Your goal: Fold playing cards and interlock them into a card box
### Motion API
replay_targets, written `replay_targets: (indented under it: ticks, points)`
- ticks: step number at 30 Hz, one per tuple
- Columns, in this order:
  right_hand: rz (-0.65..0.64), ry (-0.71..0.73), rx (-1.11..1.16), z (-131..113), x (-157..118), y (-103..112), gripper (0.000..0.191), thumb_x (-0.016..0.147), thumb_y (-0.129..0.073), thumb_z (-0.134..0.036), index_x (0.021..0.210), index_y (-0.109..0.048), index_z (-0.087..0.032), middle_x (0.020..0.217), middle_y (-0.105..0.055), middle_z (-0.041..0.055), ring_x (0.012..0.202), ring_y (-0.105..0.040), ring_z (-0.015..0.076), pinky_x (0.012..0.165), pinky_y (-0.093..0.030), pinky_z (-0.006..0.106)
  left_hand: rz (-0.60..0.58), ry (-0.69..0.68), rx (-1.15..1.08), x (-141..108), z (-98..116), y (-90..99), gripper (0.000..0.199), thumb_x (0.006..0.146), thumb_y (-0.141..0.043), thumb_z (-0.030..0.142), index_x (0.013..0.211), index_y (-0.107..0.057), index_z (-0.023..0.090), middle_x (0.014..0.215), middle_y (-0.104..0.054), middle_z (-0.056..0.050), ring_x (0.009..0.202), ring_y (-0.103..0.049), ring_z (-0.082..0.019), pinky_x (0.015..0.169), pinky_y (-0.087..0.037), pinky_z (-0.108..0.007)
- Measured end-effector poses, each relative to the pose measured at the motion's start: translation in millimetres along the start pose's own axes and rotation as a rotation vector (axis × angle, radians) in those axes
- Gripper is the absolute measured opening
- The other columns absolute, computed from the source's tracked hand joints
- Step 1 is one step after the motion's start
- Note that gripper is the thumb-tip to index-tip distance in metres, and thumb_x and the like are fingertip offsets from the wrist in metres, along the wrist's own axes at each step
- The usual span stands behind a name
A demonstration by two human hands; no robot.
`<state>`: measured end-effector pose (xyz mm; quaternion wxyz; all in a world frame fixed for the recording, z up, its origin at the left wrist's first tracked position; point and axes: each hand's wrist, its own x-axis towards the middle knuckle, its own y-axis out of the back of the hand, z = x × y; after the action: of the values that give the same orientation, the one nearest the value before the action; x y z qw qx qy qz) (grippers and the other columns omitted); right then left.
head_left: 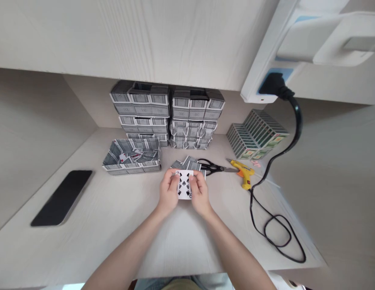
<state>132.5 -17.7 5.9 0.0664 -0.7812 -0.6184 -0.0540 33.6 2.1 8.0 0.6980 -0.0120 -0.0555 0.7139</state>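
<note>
Card [184, 184] gripped by both edges

This looks like a craft corner at a pale wood-grain desk [115, 249]: a yellow plastic glue gun [244, 172] and black-handled metal scissors [216, 167] lie right of the hands, with boxes built from grey-backed playing cards [140, 100] stacked beyond them.

Both hands [169, 189] [199, 191] pinching, close together
</note>
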Motion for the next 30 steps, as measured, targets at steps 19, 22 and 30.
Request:
replay_targets:
  ticks: [19,22,30]
  points:
    - [0.004,0.014,-0.001,-3.5,2.2,3.2,0.015,0.081,-0.043,-0.029,0.082,-0.055,-0.021,0.071,-0.055,-0.0020,0.063,-0.050,0.0122,0.059,-0.040,0.023,0.024,-0.026,-0.004,1.1,0.8,-1.0,0.010,0.074,-0.046,0.025,0.075,-0.052,0.017,0.064,-0.053,0.003,0.058,-0.048,-0.010,0.053,-0.038,-0.020]
    - [0.014,0.057,0.011,-2.6,2.9,3.8,0.012,0.078,-0.043,-0.024,0.076,-0.054,-0.021,0.070,-0.056,-0.0022,0.064,-0.050,0.0125,0.060,-0.040,0.024,0.043,-0.022,-0.007,-0.3,2.2,-2.8,0.009,0.073,-0.045,0.024,0.070,-0.052,0.018,0.065,-0.054,0.002,0.061,-0.049,-0.011,0.055,-0.039,-0.021]
    - [0.010,0.016,0.112,-0.2,2.2,6.0,0.010,0.075,-0.046,-0.024,0.068,-0.052,-0.020,0.062,-0.052,-0.0032,0.057,-0.046,0.0121,0.055,-0.036,0.023,0.031,-0.056,0.006,-5.2,8.2,-3.5,0.015,0.075,-0.042,0.026,0.066,-0.051,0.018,0.062,-0.053,0.001,0.058,-0.048,-0.012,0.053,-0.039,-0.021]
